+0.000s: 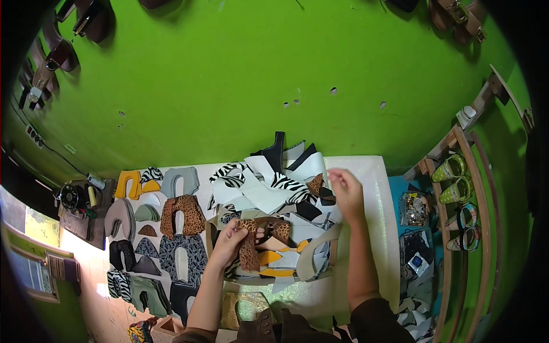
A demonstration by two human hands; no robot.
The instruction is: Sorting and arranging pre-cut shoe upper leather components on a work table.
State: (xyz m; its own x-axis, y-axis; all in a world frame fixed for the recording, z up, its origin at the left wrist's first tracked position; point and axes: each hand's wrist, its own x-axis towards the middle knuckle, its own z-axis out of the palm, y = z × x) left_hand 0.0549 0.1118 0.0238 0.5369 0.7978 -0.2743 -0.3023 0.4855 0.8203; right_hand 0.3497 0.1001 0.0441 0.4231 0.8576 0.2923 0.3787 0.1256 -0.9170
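Note:
My left hand (227, 244) is closed on a leopard-print U-shaped piece (249, 255), held above a box (343, 243) of cut scraps in grey, white, yellow and brown. My right hand (347, 194) is raised at the pile's right side, fingers loosely bent and apart, with nothing visible in them. Nearest to it lies a small leopard-print scrap (314, 184). Behind the box spreads a heap of white, black and zebra-print pieces (295, 186). To the left stands a stack of matching leopard-print U pieces (167, 220).
Sorted stacks of U-shaped and half-round pieces (135, 224) cover the table's left side. A sewing machine (71, 197) stands at the far left. On the right are a wooden rack (466, 217) with sandals (452, 170) and a tub of small trinkets (416, 207). A green wall (240, 86) rises behind.

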